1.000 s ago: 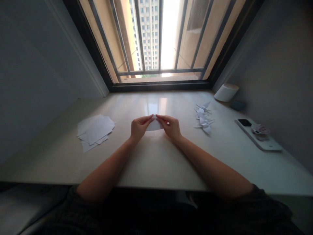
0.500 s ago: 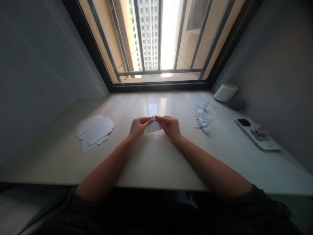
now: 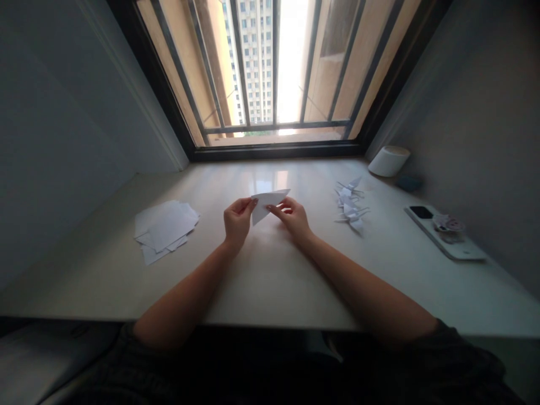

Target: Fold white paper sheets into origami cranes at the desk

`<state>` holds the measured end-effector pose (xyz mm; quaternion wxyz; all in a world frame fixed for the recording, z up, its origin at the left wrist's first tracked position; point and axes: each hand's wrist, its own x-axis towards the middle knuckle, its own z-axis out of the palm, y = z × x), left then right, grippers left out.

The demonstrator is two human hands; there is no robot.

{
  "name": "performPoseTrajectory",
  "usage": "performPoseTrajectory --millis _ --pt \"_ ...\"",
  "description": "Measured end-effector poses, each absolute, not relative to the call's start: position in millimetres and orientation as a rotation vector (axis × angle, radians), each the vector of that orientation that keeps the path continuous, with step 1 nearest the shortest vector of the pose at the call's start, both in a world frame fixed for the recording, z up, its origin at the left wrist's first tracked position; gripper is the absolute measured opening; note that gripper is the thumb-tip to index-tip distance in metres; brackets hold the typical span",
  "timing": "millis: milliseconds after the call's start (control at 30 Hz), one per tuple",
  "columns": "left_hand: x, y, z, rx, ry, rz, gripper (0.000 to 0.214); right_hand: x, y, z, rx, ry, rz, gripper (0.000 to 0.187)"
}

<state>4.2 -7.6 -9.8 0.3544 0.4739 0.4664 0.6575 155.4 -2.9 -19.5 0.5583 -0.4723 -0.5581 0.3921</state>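
Note:
Between my hands, over the middle of the white tabletop, is a folded white sheet of paper (image 3: 265,201) with a triangular shape. My left hand (image 3: 238,223) pinches its left corner between thumb and fingers. On the other side my right hand (image 3: 295,218) holds the lower right part, thumb in front and fingers partly behind the sheet. One point of the paper sticks out to the upper right, another hangs down near my left hand. Several folded paper cranes (image 3: 351,205) lie to the right of my right hand.
A loose stack of white paper sheets (image 3: 166,225) lies on the left of the tabletop (image 3: 261,287). On the right are a phone (image 3: 442,233) with a round grip on its back and a white cylindrical object (image 3: 388,161). A barred window (image 3: 274,151) closes off the back.
The paper has been turned and raised, so its triangular face now shows. My hands have moved slightly apart, the left now upright at the paper's left corner.

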Motion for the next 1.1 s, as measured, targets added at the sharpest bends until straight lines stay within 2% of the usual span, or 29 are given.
performPoseTrajectory --millis 100,333,633,1100 --pt "9.4 -13.5 -9.2 1.335 1.238 1.670 0.026 149.8 -3.7 -22.2 -1.037 -1.261 1.102 0.041" --pt "11.8 -17.8 -7.0 1.404 1.235 1.639 0.021 145.2 -9.4 -17.4 -0.872 -1.071 1.285 0.037" --pt "9.1 -12.7 -2.2 1.237 1.200 1.712 0.030 151.1 -6.4 -17.1 -0.947 -1.196 1.265 0.035" --pt "8.7 -13.4 -1.7 1.215 1.211 1.721 0.031 150.8 -5.2 -15.3 -0.945 -1.165 1.205 0.031"
